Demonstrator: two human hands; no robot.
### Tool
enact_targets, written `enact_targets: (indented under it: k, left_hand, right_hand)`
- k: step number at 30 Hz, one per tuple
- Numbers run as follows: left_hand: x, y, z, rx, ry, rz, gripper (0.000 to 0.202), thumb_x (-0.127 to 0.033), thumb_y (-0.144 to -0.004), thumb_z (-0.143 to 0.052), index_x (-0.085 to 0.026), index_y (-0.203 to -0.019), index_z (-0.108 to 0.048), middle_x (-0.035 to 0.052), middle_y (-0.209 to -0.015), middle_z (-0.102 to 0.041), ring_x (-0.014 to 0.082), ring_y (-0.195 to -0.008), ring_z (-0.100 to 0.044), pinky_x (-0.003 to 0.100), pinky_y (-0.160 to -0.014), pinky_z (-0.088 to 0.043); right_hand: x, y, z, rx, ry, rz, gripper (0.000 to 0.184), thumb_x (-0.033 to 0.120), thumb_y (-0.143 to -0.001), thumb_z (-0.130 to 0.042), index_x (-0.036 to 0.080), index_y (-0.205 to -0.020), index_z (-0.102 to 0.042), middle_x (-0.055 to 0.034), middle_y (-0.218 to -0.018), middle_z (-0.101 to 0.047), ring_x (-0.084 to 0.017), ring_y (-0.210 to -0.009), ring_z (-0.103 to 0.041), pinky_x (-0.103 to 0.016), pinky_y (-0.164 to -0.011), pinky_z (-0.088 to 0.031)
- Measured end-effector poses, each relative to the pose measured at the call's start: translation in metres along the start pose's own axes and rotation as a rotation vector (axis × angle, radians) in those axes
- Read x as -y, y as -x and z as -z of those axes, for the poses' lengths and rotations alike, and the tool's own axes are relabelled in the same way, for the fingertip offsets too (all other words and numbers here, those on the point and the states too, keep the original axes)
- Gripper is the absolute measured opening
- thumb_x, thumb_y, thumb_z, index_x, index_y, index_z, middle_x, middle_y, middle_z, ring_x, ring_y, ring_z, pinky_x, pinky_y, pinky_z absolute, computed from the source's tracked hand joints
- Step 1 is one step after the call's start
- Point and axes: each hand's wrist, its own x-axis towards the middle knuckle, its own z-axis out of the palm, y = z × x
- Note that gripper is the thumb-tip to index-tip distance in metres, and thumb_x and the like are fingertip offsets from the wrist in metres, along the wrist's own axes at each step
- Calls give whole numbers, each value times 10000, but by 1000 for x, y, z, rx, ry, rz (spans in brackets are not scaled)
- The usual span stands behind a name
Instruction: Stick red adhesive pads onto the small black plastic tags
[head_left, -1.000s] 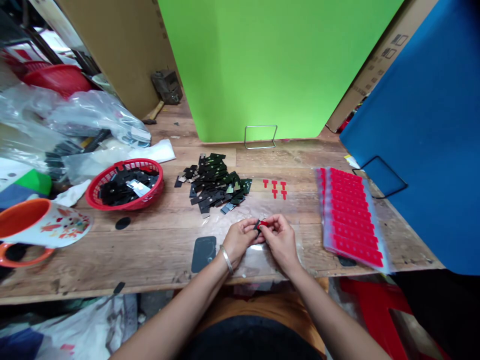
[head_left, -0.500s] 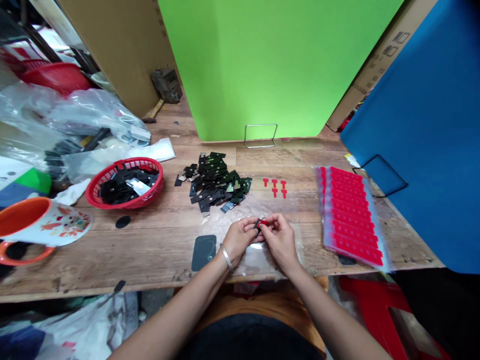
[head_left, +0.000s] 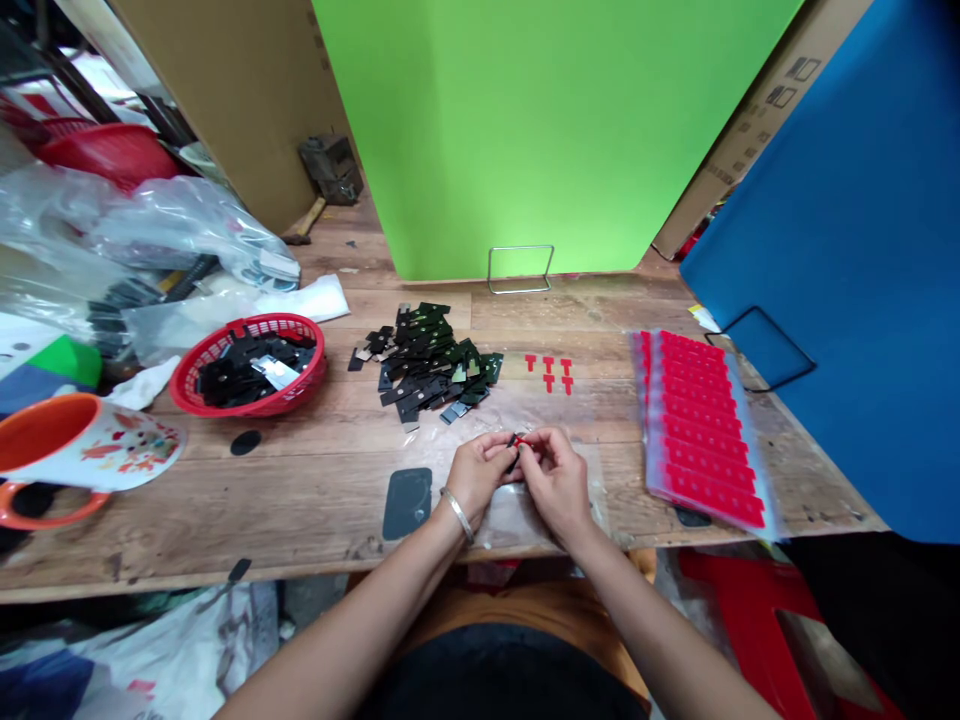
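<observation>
My left hand [head_left: 480, 474] and my right hand [head_left: 553, 476] meet just above the near edge of the wooden table, fingers pinched together on one small black piece with a red sticker [head_left: 516, 441] between the fingertips. A silver bangle sits on my left wrist. Beyond the hands lies a heap of small black flat pieces [head_left: 427, 364]. Several loose red T-shaped stickers [head_left: 550, 371] lie to the right of that heap. A stack of sheets of red stickers [head_left: 697, 426] lies at the right. Under my hands is a clear plastic film [head_left: 517, 500].
A red basket [head_left: 300, 335] with black pieces stands at the left, an orange and white mug [head_left: 82, 450] further left, and plastic bags behind. A dark flat pad [head_left: 407, 503] lies near the front edge. A green board [head_left: 540, 130] and a blue board [head_left: 847, 270] wall in the table.
Both hands have stayed together on the small piece, with only slight finger movement. The view has shifted a little.
</observation>
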Motion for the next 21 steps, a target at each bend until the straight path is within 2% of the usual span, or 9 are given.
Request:
enact_targets:
  k: [3,6,9,14,21]
  left_hand:
    - [2,0,-2,-15,0,-48,195,-100,-661,-642,-103,-846,-578,52,-723,-686,155,-652,-656,251,-614,-537]
    - [3,1,-3,-6,-12,-78,211,-120,-653,-658,-93,-849,-586,55,-720,-685,144,-618,-647,236,-589,-532]
    - [3,2,-2,21,-37,-63,237,-131,-658,-658,-83,-878,-585,68,-715,-684,139,-590,-642,247,-598,-535]
    - [2,2,-1,44,-52,-39,265,-147,-662,-665,-85,-904,-577,78,-712,-682,147,-589,-646,279,-625,-541]
    - [3,2,1,52,-50,-41,254,-163,-667,-671,-93,-895,-581,70,-711,-682,141,-597,-650,259,-636,-537]
  right_hand:
    - [2,3,2,3,38,49,102,270,-814,-502,204,-870,-556,-14,-765,-579,-140,-671,-556,-252,-624,-455]
    - [5,1,5,-58,105,149,111,247,-812,-503,195,-860,-589,-65,-929,-559,-174,-831,-555,-295,-726,-455]
    - [7,-6,8,-126,124,169,86,227,-786,-529,182,-790,-602,-85,-1035,-499,-167,-842,-546,-289,-723,-453]
    - [6,-17,9,-106,86,98,53,209,-759,-552,174,-740,-588,-48,-909,-517,-144,-779,-535,-253,-682,-443]
    - [2,-18,7,-107,90,67,41,200,-750,-559,173,-721,-573,-34,-847,-541,-143,-749,-521,-248,-659,-425]
